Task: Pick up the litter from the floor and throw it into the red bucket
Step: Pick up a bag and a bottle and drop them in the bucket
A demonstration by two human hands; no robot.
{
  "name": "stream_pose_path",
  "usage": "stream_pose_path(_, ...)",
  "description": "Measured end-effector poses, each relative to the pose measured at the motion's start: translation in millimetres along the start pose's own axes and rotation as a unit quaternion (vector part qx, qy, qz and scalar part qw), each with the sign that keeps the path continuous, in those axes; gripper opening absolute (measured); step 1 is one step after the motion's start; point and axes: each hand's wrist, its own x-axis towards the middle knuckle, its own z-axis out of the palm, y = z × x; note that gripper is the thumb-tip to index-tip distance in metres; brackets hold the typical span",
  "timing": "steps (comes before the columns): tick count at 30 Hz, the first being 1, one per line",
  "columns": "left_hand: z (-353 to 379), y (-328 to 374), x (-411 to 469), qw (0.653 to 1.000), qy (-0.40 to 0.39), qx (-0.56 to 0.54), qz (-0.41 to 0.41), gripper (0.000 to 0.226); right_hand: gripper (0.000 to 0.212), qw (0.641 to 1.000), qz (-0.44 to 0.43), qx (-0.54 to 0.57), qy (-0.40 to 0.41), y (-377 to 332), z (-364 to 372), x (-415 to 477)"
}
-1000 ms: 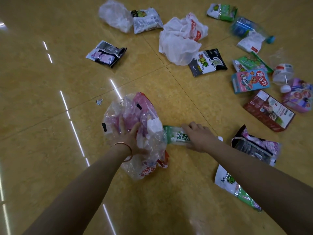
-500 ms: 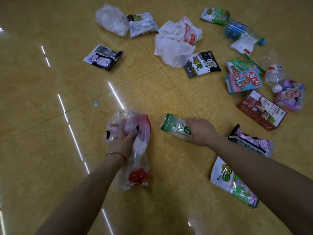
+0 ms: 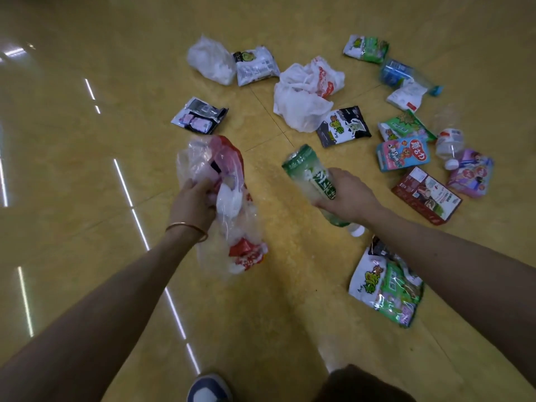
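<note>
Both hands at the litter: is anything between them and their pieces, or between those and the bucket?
Nothing stands between hands and litter: the left hand grips the clear plastic bag and the right hand the green bottle. No red bucket is in view, so the way there cannot be judged.

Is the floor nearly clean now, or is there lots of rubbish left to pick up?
Not nearly. Nothing looks binned, and the red bucket is out of view. In hand: the left hand grips a clear plastic bag, the right hand holds a green bottle. Left on the floor: a white bag, a black snack packet, a red box, a green-and-white packet and many more wrappers.
</note>
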Motion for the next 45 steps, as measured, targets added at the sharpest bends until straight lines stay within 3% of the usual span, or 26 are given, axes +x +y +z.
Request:
stream_pose_path(4,-87,46,-7,0.999,0.02,-0.025,0.008,0.029,0.063,0.998,-0.011,0.067,0.013,-49,-77,-28)
stream_pose_path(9,-208,111,-25,0.998,0.027,-0.053,0.007,0.016,0.062,0.984,-0.034,0.168,0.044,-120,-204,-82)
stream_pose_path(14,-346,182,-50,0.992,0.082,-0.095,-0.009,0.015,0.043,0.971,-0.054,0.228,0.057,-182,-346,-134)
stream_pose_path(19,-462,238,-71,0.986,0.126,-0.11,-0.003,0.021,0.048,0.966,-0.106,0.224,0.067,-237,-473,-168)
stream_pose_path(25,-562,275,-108,0.965,0.219,-0.137,-0.036,0.019,0.052,0.956,-0.193,0.204,0.079,-305,-569,-204)
stream_pose_path(34,-673,268,-199,0.946,0.301,-0.092,-0.077,0.02,0.041,0.934,-0.288,0.206,0.048,-407,-601,-276)
stream_pose_path(45,-757,155,-387,0.917,0.358,-0.012,-0.176,0.019,0.052,0.902,-0.383,0.19,-0.064,-563,-529,-399)
